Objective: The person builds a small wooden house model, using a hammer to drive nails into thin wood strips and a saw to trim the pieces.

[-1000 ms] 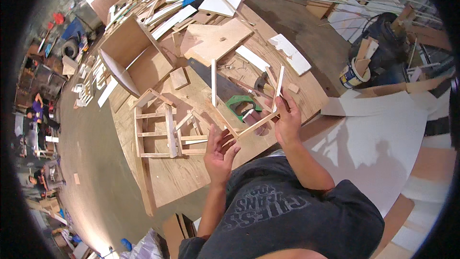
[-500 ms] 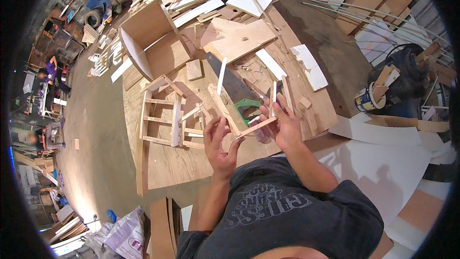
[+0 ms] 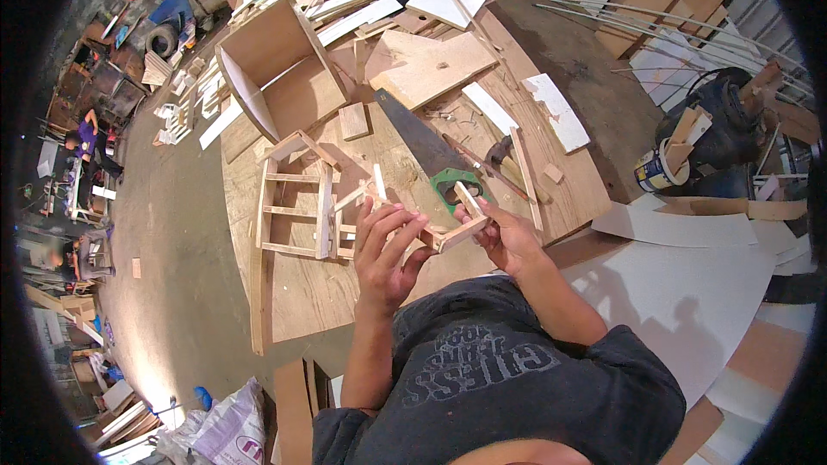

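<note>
Over the worktable I hold a small frame of pale wooden strips (image 3: 463,235), tilted, with a corner toward me. My left hand (image 3: 385,251) grips its left part, the fingers partly hiding it. My right hand (image 3: 510,241) pinches its right side between thumb and fingers. Just beyond lies a handsaw (image 3: 413,132) with a green handle, partly covered by the frame. A hammer (image 3: 508,164) rests to the right of the saw. Left of my left hand stands a ladder-like wooden frame (image 3: 293,212) with several crossbars.
On the plywood worktable (image 3: 301,301) are an open wooden box (image 3: 293,77), a small wood block (image 3: 353,121), a plywood sheet (image 3: 435,65) and loose nails. Scrap wood is heaped at the far end. A bucket of offcuts (image 3: 659,169) stands on the floor at right.
The held frame has turned and tilted, and its strips now overlap the saw handle. My left hand's fingers have closed over its left part. The hammer has come into sight.
</note>
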Action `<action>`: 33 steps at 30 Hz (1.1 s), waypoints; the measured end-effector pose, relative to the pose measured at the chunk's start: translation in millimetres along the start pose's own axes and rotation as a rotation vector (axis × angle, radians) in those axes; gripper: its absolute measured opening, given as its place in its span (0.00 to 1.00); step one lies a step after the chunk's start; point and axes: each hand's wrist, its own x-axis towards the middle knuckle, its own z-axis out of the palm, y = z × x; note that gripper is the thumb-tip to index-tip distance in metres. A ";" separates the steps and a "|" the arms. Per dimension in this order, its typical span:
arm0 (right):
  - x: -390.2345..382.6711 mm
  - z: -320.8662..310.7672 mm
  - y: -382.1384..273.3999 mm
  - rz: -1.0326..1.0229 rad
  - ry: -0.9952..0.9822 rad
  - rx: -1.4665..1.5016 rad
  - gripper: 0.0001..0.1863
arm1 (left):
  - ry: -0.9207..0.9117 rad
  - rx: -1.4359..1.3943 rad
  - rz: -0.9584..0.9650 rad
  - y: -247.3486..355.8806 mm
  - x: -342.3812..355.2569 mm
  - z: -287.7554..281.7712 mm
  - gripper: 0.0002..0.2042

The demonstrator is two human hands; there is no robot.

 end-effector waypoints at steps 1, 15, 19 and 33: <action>1.4 -2.5 6.0 -0.005 0.005 0.001 0.19 | -0.014 -0.008 0.013 -1.0 -0.6 -3.1 0.18; -44.1 40.5 34.4 -1.147 0.108 -1.216 0.24 | 0.143 -0.275 -0.411 1.2 -29.2 -29.1 0.14; -38.2 59.0 25.9 -1.356 -0.221 -1.355 0.20 | 0.152 -0.501 -0.609 0.0 -33.9 -30.8 0.15; -20.0 26.8 22.4 -1.075 -0.103 -1.142 0.15 | 0.050 -0.505 -0.699 -20.0 -37.9 -6.9 0.14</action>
